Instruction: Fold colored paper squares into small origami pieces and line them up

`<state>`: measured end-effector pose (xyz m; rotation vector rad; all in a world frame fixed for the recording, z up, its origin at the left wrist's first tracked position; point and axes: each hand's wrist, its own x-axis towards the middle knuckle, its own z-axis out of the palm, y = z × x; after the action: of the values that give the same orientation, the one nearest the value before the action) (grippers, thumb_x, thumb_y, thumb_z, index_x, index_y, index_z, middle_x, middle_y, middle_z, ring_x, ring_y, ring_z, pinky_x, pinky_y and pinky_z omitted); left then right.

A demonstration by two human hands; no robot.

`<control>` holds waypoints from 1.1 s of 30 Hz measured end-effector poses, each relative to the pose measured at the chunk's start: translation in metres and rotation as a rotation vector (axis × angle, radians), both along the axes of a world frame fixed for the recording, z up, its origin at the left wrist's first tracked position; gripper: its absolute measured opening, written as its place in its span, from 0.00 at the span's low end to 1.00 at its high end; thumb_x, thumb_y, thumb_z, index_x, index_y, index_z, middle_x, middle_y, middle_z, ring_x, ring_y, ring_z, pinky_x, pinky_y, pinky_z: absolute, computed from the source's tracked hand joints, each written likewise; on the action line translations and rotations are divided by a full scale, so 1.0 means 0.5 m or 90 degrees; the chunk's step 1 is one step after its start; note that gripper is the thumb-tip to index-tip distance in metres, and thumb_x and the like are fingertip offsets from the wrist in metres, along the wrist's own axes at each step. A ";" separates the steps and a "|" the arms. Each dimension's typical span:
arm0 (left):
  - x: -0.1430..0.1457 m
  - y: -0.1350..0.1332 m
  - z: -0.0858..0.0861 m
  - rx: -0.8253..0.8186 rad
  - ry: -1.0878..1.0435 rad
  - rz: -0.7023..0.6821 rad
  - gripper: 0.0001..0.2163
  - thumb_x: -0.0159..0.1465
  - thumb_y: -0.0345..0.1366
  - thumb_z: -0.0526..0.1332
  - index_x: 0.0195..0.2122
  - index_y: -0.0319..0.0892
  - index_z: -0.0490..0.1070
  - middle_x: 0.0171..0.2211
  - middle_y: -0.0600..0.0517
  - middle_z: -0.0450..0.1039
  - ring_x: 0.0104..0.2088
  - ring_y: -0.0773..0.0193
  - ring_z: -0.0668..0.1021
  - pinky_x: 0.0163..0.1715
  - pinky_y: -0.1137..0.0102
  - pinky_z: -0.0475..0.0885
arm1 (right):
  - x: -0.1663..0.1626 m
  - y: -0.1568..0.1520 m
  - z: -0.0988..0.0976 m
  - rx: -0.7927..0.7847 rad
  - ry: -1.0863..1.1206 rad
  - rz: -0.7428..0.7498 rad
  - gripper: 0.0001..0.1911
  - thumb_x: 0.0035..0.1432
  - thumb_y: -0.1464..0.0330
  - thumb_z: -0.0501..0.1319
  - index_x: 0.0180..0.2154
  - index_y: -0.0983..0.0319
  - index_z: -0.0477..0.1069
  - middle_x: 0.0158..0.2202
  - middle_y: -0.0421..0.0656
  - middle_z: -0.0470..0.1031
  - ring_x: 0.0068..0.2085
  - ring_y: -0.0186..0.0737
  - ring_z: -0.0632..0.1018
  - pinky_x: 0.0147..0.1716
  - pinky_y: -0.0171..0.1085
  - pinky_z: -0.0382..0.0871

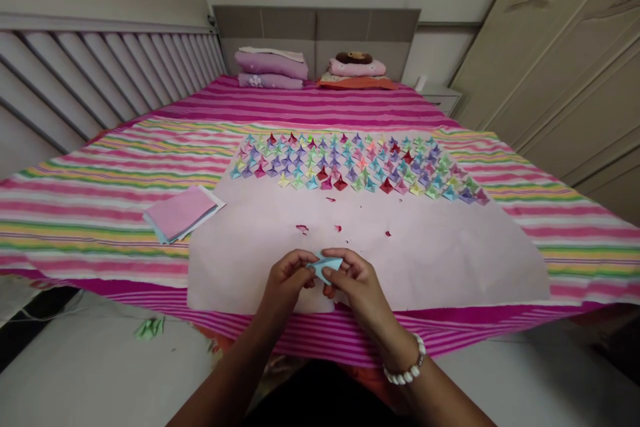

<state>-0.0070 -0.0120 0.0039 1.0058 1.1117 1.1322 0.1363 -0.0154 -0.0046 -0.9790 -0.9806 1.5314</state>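
Note:
A small light-blue folded paper (327, 267) is pinched between both hands just above the near edge of a large pale sheet (440, 260). My left hand (291, 273) grips its left end with thumb and fingers. On its right side, my right hand (356, 277) closes on it, thumb across the front face and fingers behind. A white beaded bracelet circles the right wrist. Farther up the sheet stand rows of small folded paper pieces (341, 183) in many colours, each with a pointed tip.
A stack of coloured paper (183, 211), pink on top, lies left of the sheet on a striped bedspread (90, 213). Folded bedding (273, 70) sits by the headboard. A white slatted rail (100, 73) runs along the left. Green paper (149, 327) lies on the floor.

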 end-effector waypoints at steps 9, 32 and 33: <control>-0.003 -0.003 -0.008 0.076 0.000 -0.043 0.03 0.55 0.34 0.62 0.29 0.41 0.73 0.23 0.56 0.71 0.27 0.68 0.72 0.31 0.73 0.67 | 0.002 0.002 -0.003 -0.009 0.026 -0.034 0.24 0.48 0.69 0.63 0.49 0.62 0.65 0.21 0.33 0.71 0.16 0.29 0.69 0.15 0.29 0.58; -0.008 0.009 -0.012 0.119 0.035 -0.056 0.06 0.54 0.36 0.66 0.28 0.40 0.71 0.25 0.54 0.72 0.29 0.68 0.73 0.31 0.73 0.67 | 0.005 0.006 0.008 0.052 -0.035 -0.024 0.31 0.49 0.64 0.67 0.55 0.58 0.64 0.22 0.31 0.66 0.18 0.28 0.69 0.19 0.31 0.61; -0.009 0.011 -0.011 0.120 0.033 -0.054 0.06 0.54 0.36 0.66 0.28 0.40 0.71 0.25 0.54 0.72 0.29 0.68 0.73 0.31 0.73 0.68 | 0.005 0.005 0.007 0.052 -0.036 -0.023 0.31 0.50 0.64 0.66 0.56 0.58 0.64 0.22 0.31 0.65 0.18 0.29 0.69 0.19 0.31 0.60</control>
<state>-0.0117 -0.0067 -0.0015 1.2232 1.0064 1.1634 0.1390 -0.0128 -0.0013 -0.9822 -1.0522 1.4287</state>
